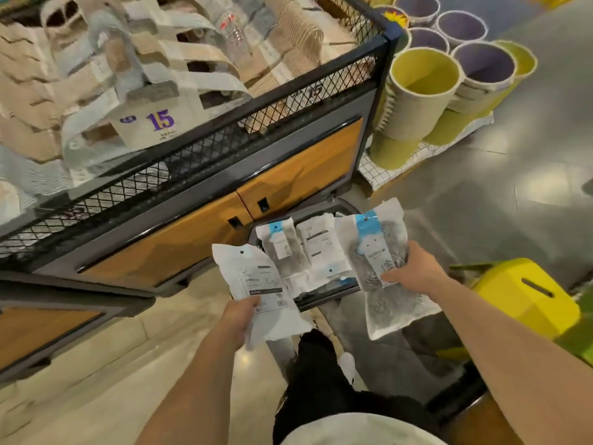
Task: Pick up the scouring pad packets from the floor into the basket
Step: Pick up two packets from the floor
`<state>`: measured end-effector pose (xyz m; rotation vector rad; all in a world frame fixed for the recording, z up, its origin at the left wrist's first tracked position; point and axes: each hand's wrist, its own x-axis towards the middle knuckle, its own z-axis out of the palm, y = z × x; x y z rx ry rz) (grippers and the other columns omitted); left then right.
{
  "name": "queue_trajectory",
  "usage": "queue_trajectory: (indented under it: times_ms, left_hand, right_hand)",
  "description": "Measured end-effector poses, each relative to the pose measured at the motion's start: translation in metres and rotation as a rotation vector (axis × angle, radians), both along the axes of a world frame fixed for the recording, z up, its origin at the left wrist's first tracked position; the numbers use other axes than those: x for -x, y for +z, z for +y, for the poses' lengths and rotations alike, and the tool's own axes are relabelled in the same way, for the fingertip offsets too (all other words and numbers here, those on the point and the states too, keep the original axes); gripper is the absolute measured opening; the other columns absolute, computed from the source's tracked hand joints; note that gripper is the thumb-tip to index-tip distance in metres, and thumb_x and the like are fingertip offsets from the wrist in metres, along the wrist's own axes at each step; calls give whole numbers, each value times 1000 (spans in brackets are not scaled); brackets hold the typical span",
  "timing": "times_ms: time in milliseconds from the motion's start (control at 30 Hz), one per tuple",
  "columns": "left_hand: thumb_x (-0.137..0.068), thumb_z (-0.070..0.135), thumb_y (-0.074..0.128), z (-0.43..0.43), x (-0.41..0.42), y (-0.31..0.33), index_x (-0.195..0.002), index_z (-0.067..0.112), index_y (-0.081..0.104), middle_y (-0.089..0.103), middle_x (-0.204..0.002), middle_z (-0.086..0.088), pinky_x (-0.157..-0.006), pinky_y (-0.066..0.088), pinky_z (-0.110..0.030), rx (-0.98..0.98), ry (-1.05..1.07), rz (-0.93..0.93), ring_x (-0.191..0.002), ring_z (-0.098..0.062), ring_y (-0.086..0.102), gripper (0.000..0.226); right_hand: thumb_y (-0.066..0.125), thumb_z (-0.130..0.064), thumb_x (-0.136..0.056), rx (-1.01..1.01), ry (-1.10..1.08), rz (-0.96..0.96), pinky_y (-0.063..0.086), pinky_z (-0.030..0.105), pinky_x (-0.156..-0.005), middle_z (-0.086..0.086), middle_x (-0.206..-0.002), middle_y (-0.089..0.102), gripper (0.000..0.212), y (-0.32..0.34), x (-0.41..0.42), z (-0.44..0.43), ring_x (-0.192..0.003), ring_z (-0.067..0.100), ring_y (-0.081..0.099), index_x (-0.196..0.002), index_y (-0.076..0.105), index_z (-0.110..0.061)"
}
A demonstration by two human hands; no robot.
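Observation:
My left hand (239, 319) grips a white scouring pad packet (256, 277), its printed back label facing up, just left of the basket. My right hand (414, 268) grips a second packet (378, 252) with a blue header and grey steel pads showing through, held over the basket's right side. The dark basket (324, 298) stands on the floor below both hands, and two more packets (305, 248) lie side by side in it. Its far rim and right side are partly hidden by the packets.
A display bin with black mesh sides and orange wooden doors (288, 175), full of woven bags, stands to the left and ahead. Stacked yellow and purple buckets (423, 91) stand at the back right. A yellow box (526, 293) sits at the right. My dark trouser leg (317, 374) is below.

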<state>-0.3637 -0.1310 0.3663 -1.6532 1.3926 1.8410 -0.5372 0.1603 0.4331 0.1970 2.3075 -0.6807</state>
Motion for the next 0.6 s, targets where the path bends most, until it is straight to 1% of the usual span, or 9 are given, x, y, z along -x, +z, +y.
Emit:
queue_trajectory:
  times_ms: [67, 167, 267, 300, 367, 400, 433, 500, 600]
  left_hand:
    - [-95, 10, 58, -5, 17, -18, -123, 7, 58, 67, -118, -19, -87, 55, -48, -16, -3, -28, -104, -39, 66, 28]
    - [-91, 16, 65, -13, 39, -56, -126, 7, 55, 65, -123, -17, -85, 57, -51, -35, 9, -60, -103, -38, 67, 38]
    - [-92, 22, 66, -19, 58, -101, -130, 7, 57, 66, -125, -13, -92, 54, -54, 26, -5, -70, -106, -35, 67, 42]
    - [-92, 25, 67, -21, 64, -116, -131, 7, 57, 66, -126, -10, -94, 54, -52, 54, -7, -77, -107, -33, 67, 44]
    - [-91, 30, 68, -22, 75, -144, -131, 10, 57, 66, -127, -6, -94, 55, -47, 85, 8, -80, -107, -29, 67, 46]
    - [-91, 30, 67, -22, 80, -157, -129, 10, 57, 67, -125, -4, -92, 55, -43, 98, 20, -86, -105, -26, 67, 44]
    - [-93, 29, 66, -20, 86, -168, -125, 11, 58, 68, -120, -1, -89, 55, -39, 107, 41, -87, -102, -24, 67, 38]
    - [-96, 25, 62, -14, 94, -193, -116, 19, 55, 66, -110, 1, -87, 51, -36, 113, 76, -94, -99, -23, 63, 23]
    - [-94, 23, 65, -6, 104, -227, -115, 21, 56, 66, -118, -1, -98, 50, -41, 117, 142, -98, -104, -23, 64, 23]
  right_hand:
    - [85, -25, -69, 8, -39, -14, 50, 39, -85, -1, -115, 57, 73, -17, 15, -14, -100, 21, 54, -129, 44, -17]
    - [85, -25, -70, 16, -81, -51, 49, 37, -81, 5, -121, 58, 72, -52, 40, -39, -102, 24, 55, -128, 44, -14]
    - [83, -28, -74, 21, -44, -84, 49, 36, -79, 6, -122, 57, 73, -99, 66, -67, -107, 27, 57, -131, 41, -14]
    - [81, -30, -74, 15, -15, -94, 50, 36, -77, 6, -119, 57, 71, -118, 73, -76, -105, 27, 58, -131, 41, -14]
    - [80, -31, -76, 4, 35, -89, 48, 32, -62, 5, -106, 56, 58, -154, 86, -93, -89, 24, 57, -118, 42, -15]
    - [79, -32, -76, -1, 49, -89, 44, 31, -55, 4, -99, 56, 53, -170, 92, -100, -81, 22, 55, -109, 41, -16]
    - [79, -34, -76, -7, 65, -81, 43, 30, -52, 4, -93, 55, 51, -191, 97, -105, -78, 22, 55, -104, 40, -16]
    - [82, -35, -72, 35, 58, -87, 49, 34, -59, 1, -88, 59, 52, -227, 104, -112, -81, 24, 60, -103, 45, -14]
    - [82, -36, -74, 50, 81, -108, 42, 33, -64, -3, -86, 59, 56, -273, 115, -119, -83, 23, 58, -111, 46, -15]
